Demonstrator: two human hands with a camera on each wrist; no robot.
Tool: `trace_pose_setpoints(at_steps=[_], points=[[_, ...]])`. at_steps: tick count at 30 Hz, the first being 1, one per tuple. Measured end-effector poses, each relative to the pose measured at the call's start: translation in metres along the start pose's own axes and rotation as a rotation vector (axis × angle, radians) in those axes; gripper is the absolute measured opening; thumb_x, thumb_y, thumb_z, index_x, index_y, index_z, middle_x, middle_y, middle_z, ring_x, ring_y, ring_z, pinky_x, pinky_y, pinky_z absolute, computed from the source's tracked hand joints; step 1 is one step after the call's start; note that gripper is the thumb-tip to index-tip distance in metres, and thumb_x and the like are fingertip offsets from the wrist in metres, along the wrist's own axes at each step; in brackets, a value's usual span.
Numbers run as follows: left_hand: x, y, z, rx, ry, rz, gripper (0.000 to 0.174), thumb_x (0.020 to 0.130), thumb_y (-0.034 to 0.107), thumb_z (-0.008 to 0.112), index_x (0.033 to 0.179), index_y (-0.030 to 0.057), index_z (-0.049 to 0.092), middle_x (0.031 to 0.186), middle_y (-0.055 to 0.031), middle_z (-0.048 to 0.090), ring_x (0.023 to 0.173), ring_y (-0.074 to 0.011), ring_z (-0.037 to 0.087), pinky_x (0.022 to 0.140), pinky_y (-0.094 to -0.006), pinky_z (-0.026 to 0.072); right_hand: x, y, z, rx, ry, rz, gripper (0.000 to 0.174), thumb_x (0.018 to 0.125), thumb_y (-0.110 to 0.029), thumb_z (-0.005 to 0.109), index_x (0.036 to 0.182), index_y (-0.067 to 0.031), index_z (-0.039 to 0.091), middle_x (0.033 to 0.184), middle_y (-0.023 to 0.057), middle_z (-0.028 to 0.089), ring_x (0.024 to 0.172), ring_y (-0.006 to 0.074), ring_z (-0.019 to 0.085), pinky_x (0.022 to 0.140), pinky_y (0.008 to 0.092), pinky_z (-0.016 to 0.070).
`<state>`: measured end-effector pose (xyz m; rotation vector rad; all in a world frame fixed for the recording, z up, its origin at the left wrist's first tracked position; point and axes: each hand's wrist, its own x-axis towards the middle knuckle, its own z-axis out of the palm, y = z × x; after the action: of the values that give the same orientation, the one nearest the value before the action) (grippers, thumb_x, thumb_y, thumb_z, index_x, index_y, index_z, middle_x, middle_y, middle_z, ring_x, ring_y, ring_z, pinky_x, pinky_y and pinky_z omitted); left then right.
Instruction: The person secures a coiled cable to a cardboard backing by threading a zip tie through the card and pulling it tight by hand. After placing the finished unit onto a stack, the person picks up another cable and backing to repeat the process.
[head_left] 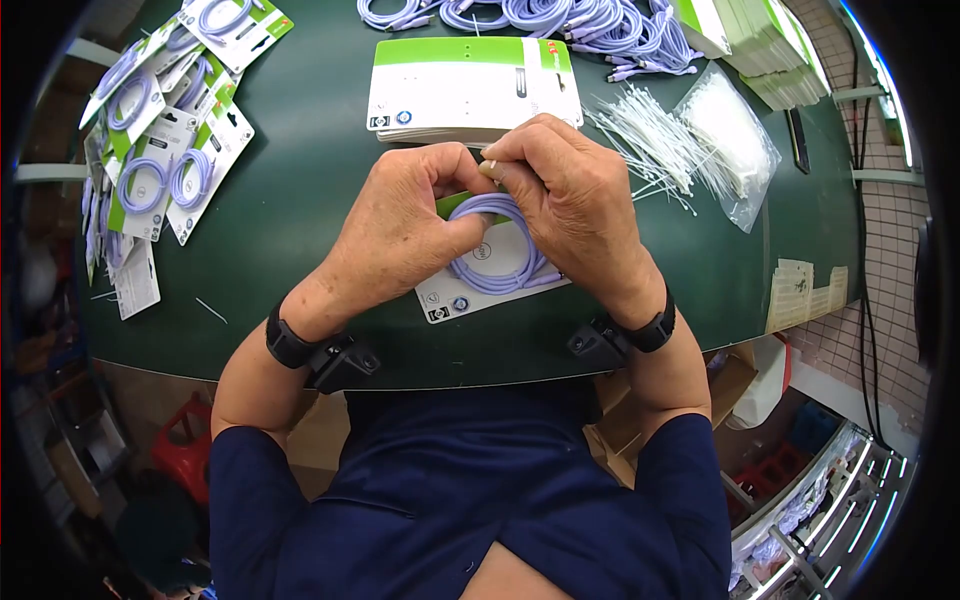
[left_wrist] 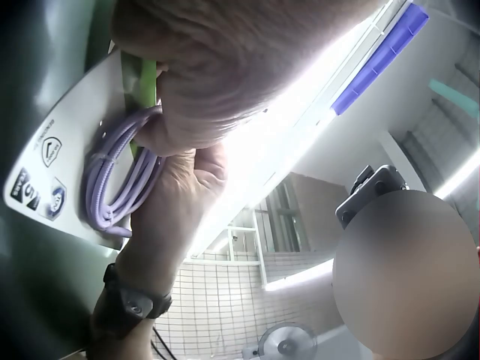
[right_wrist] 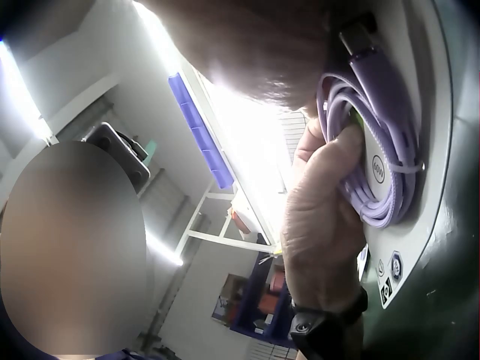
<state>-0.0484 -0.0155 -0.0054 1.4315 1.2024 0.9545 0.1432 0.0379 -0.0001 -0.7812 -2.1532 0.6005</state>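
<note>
A coiled lilac charging cable (head_left: 530, 262) lies on a white and green backing card (head_left: 437, 297), which is tilted at the near part of the table. My left hand (head_left: 405, 205) grips the card and coil from the left, its thumb (right_wrist: 341, 150) inside the loop. From the right, my right hand (head_left: 580, 195) has thumb and forefinger pinched together at the coil's top, close to the left fingertips. A small white bit like a cable tie (head_left: 492, 167) shows between them. White ties bind the coil, and a cable plug (right_wrist: 358, 41) shows in the right wrist view.
Behind the hands stands a stack of blank backing cards (head_left: 470, 85). Loose white cable ties (head_left: 645, 140) and a plastic bag (head_left: 745, 200) of them lie to the right. Finished carded cables (head_left: 145, 185) pile up at left; more lilac cables (head_left: 600, 30) lie at the back.
</note>
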Motion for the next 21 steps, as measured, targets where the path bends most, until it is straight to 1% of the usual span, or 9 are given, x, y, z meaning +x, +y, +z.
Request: trace_pose_setpoints(at_steps=[6,14,19,21], points=[[-0.0004,-0.0018,0.0010,-0.026,-0.002,-0.022,0.012,0.081,0.000,0.070,0.093,-0.0039,0.070,0.086,-0.0062,0.073,0.081,-0.0102,0.067,0.079,-0.0284,0.0576,-0.0026,0.0011,0.0041,-0.097,0.019,-0.073,0.011,0.090,0.001,0.077,0.098,-0.0014,0.069,0.089,0.0107,0.073,0.075,0.0261,0.073,0.064,0.0326,0.0573],[-0.0009,-0.0040,0.0030,-0.032,-0.030,-0.048,0.013,0.081,0.000,0.070,0.093,-0.0040,0.070,0.087,-0.0064,0.074,0.082,-0.0111,0.069,0.078,-0.0283,0.0583,-0.0023,0.0001,0.0054,-0.109,0.049,-0.052,0.011,0.093,-0.001,0.077,0.100,-0.0020,0.069,0.088,0.0111,0.074,0.075,0.0265,0.074,0.063,0.0344,0.0575],[-0.0013,-0.0017,0.0040,-0.044,-0.041,-0.066,0.013,0.080,-0.001,0.069,0.093,-0.0039,0.070,0.087,-0.0063,0.074,0.082,-0.0113,0.069,0.077,-0.0285,0.0584,-0.0026,0.0011,0.0064,-0.106,0.088,-0.068,0.010,0.094,-0.001,0.076,0.100,-0.0018,0.069,0.088,0.0113,0.074,0.073,0.0256,0.074,0.062,0.0336,0.0578],[-0.0013,-0.0014,0.0043,-0.056,-0.043,-0.073,0.013,0.080,-0.001,0.069,0.093,-0.0039,0.070,0.087,-0.0063,0.074,0.083,-0.0112,0.069,0.077,-0.0284,0.0583,-0.0037,0.0020,0.0074,-0.098,0.085,-0.043,0.009,0.095,-0.002,0.075,0.101,-0.0020,0.068,0.089,0.0111,0.074,0.070,0.0245,0.074,0.060,0.0330,0.0577]])
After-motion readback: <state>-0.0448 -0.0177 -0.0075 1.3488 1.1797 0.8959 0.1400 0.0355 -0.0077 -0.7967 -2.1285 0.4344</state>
